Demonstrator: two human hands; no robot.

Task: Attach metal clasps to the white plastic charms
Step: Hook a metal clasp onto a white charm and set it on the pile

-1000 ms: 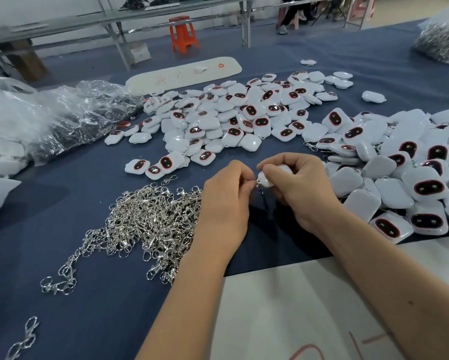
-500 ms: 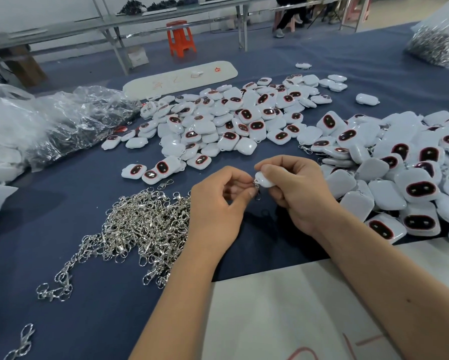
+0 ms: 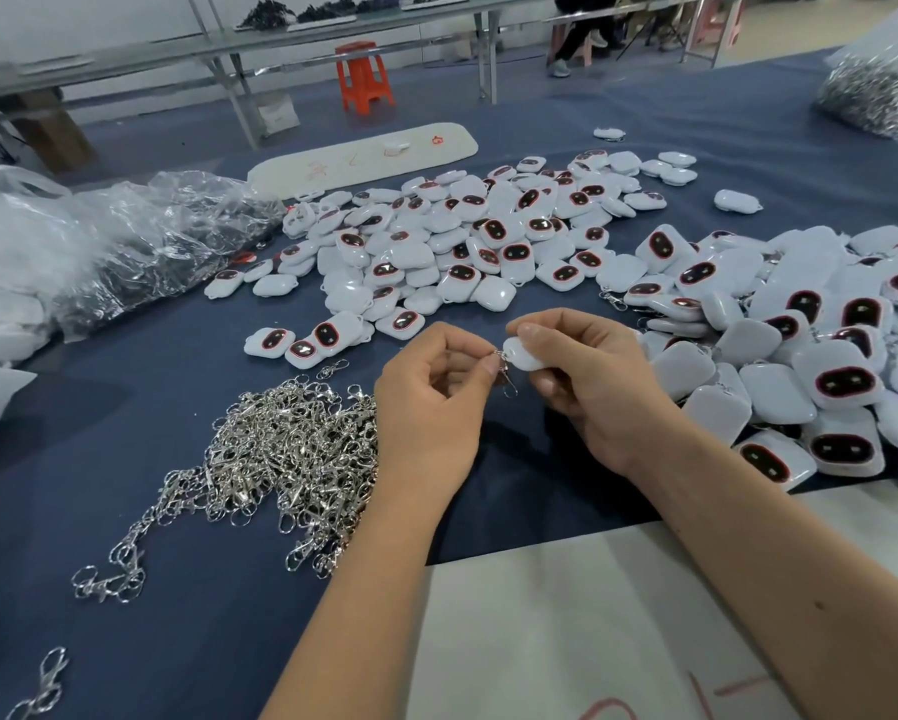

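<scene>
Both hands are up over the blue cloth-covered worktop (image 3: 125, 387), meeting just above it. The right hand (image 3: 587, 381) has its fingers (image 3: 532, 335) curled round a small white rounded plastic charm (image 3: 522, 356), thumb on top, holding it at its left end. The left hand (image 3: 431, 402) pinches, thumb against forefinger, at the ring of a silver metal clasp (image 3: 506, 376) right at the charm's edge; the clasp hangs down from that spot between the two hands. Whether the ring is through the charm's loop is too small to tell.

Taking the held charm as the landmark: to its left and below lies a tangled heap of loose silver clasps (image 3: 291, 459), touching the left wrist, with a few stragglers trailing further left. Behind the charm spreads a wide scatter of white charms with dark red-rimmed oval faces (image 3: 462, 241). To its right sits a piled heap of the same charms (image 3: 800, 366), some face down, close beside the right hand. Far left of it are crumpled clear plastic bags (image 3: 125, 241). Below it, under the forearms, lies a white sheet with red marks (image 3: 566, 641). Far behind stands an orange plastic stool (image 3: 361, 75) on the floor.
</scene>
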